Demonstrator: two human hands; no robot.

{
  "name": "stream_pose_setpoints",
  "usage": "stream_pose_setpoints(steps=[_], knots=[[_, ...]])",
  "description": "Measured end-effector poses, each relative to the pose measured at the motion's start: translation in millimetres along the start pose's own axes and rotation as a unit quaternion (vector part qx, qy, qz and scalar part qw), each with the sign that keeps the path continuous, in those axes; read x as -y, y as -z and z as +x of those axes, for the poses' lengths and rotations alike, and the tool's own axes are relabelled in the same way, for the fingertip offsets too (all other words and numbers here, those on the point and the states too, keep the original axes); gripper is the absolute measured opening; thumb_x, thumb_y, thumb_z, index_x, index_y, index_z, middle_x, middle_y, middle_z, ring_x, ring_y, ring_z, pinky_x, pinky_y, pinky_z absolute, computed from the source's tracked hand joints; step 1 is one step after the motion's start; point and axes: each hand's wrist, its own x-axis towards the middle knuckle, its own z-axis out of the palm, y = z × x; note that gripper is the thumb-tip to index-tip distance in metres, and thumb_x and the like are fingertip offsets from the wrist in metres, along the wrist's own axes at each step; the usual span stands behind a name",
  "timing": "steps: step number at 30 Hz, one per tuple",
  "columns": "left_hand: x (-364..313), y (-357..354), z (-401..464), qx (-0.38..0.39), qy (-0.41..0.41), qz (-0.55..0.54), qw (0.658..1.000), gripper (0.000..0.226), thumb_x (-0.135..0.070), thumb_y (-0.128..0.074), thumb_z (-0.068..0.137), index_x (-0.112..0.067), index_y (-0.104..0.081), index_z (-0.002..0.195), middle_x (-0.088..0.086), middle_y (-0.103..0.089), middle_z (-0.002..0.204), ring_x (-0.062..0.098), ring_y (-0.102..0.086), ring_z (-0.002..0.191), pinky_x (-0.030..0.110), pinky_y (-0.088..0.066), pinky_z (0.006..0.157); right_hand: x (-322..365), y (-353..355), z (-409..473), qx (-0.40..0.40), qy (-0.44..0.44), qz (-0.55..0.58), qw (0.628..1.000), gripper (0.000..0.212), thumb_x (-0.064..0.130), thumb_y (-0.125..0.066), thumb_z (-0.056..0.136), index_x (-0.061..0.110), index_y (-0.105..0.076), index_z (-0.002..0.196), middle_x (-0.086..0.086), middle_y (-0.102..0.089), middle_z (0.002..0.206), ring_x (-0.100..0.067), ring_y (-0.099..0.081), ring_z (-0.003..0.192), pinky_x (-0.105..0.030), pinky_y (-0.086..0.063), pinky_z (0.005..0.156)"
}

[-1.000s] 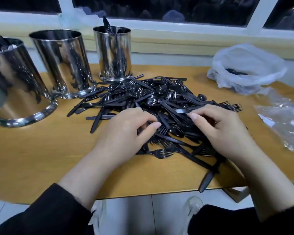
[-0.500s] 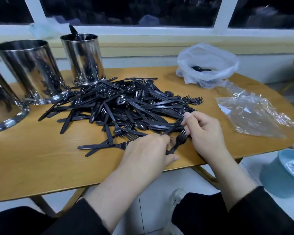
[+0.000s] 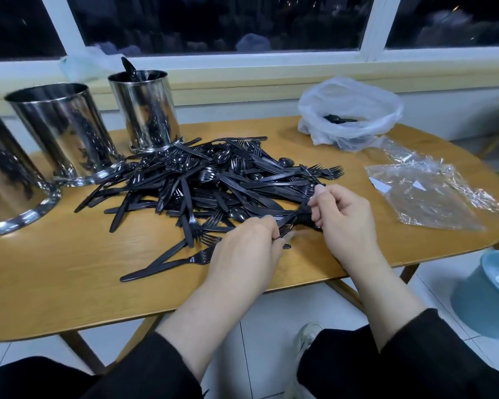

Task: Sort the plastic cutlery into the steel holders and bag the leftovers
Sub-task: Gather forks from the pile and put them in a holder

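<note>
Both hands lifted off the pile edge since half a second ago, now gathering a bundle. Far left of the grip: three steel holders (image 3: pixel 61 131), the rightmost one (image 3: pixel 144 110) with a black piece sticking out. Black cutlery pile (image 3: pixel 202 182) spreads just left of and behind the hands on the table (image 3: pixel 55 269). Left hand (image 3: pixel 242 254) pinches cutlery handles at the pile's near edge; right hand (image 3: pixel 343 217) grasps a bunch of black cutlery (image 3: pixel 300 216), fingers curled. Right of the grip: white bag (image 3: pixel 349 110) holding a few black pieces, clear wrapper (image 3: pixel 432 194).
</note>
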Motion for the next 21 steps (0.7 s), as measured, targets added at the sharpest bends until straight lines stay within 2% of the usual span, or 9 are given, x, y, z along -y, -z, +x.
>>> stream_pose_setpoints(steps=[2,5,8,10,12,14,17,19,21], knots=[[3,7,-4,-0.03,-0.014,-0.005,0.999,0.016,-0.041,-0.052,0.104,-0.028,-0.051,0.096,-0.011,-0.053,0.095,0.021,-0.057,0.092,0.039,-0.05,0.079,3,2,-4,-0.033,0.003,0.008,0.999,0.036,0.021,-0.053,0.103,0.012,-0.063,0.07,-0.001,-0.054,0.056,-0.011,-0.048,0.054,-0.031,-0.04,0.054],[14,25,-12,-0.108,-0.035,-0.042,0.993,0.015,-0.039,-0.055,0.102,-0.028,-0.053,0.093,-0.012,-0.047,0.084,0.015,-0.053,0.079,0.036,-0.043,0.067,4,4,-10,-0.044,0.012,-0.016,0.999,0.036,0.023,-0.053,0.103,0.012,-0.061,0.069,-0.01,-0.054,0.058,-0.009,-0.044,0.052,-0.027,-0.035,0.053],[41,42,-26,-0.192,-0.018,-0.088,0.977,0.016,-0.034,-0.056,0.101,-0.024,-0.053,0.089,-0.011,-0.046,0.071,0.007,-0.046,0.066,0.031,-0.03,0.055,-1,2,-17,0.009,0.033,-0.075,0.997,0.034,0.03,-0.056,0.102,0.014,-0.062,0.072,-0.01,-0.056,0.064,-0.015,-0.047,0.059,-0.033,-0.036,0.058],[66,47,-36,-0.216,0.013,-0.092,0.972,0.013,-0.032,-0.055,0.102,-0.025,-0.052,0.092,-0.012,-0.049,0.069,0.008,-0.048,0.067,0.032,-0.031,0.056,-1,-5,-25,0.071,0.071,-0.121,0.988,0.028,0.031,-0.061,0.098,0.018,-0.064,0.074,0.001,-0.055,0.064,-0.01,-0.047,0.062,-0.027,-0.037,0.059],[88,48,-44,-0.226,0.048,-0.098,0.968,0.007,-0.031,-0.053,0.104,-0.029,-0.05,0.098,-0.01,-0.057,0.078,0.019,-0.054,0.074,0.038,-0.037,0.061,2,-17,-32,0.129,0.141,-0.155,0.969,0.017,0.03,-0.066,0.095,0.022,-0.067,0.079,0.008,-0.055,0.072,-0.009,-0.05,0.07,-0.022,-0.039,0.063],[103,46,-48,-0.22,0.074,-0.114,0.966,0.006,-0.03,-0.051,0.105,-0.031,-0.049,0.1,-0.008,-0.061,0.083,0.023,-0.056,0.08,0.04,-0.039,0.065,3,-32,-35,0.163,0.202,-0.179,0.949,0.015,0.036,-0.067,0.093,0.022,-0.071,0.09,0.01,-0.056,0.081,-0.01,-0.052,0.081,-0.024,-0.042,0.074],[106,41,-48,-0.196,0.078,-0.116,0.971,0.004,-0.029,-0.049,0.107,-0.03,-0.051,0.103,-0.011,-0.061,0.085,0.024,-0.057,0.083,0.039,-0.038,0.067,8,-56,-41,0.199,0.223,-0.205,0.932,0.037,0.051,-0.06,0.091,0.021,-0.074,0.109,0.008,-0.058,0.093,-0.015,-0.052,0.092,-0.034,-0.044,0.086],[105,40,-47,-0.181,0.069,-0.097,0.976,0.013,-0.029,-0.047,0.108,-0.024,-0.058,0.113,-0.009,-0.064,0.094,0.024,-0.06,0.091,0.037,-0.039,0.071,14,-71,-48,0.213,0.223,-0.256,0.916,0.052,0.061,-0.05,0.091,0.024,-0.071,0.121,0.009,-0.057,0.101,-0.016,-0.05,0.097,-0.041,-0.044,0.09],[107,40,-47,-0.176,0.068,-0.087,0.978,0.023,-0.029,-0.046,0.109,-0.019,-0.062,0.12,-0.006,-0.066,0.103,0.024,-0.06,0.098,0.035,-0.04,0.075,17,-80,-53,0.223,0.214,-0.322,0.895,0.057,0.065,-0.046,0.092,0.028,-0.064,0.131,0.011,-0.053,0.108,-0.016,-0.046,0.103,-0.041,-0.041,0.095]])
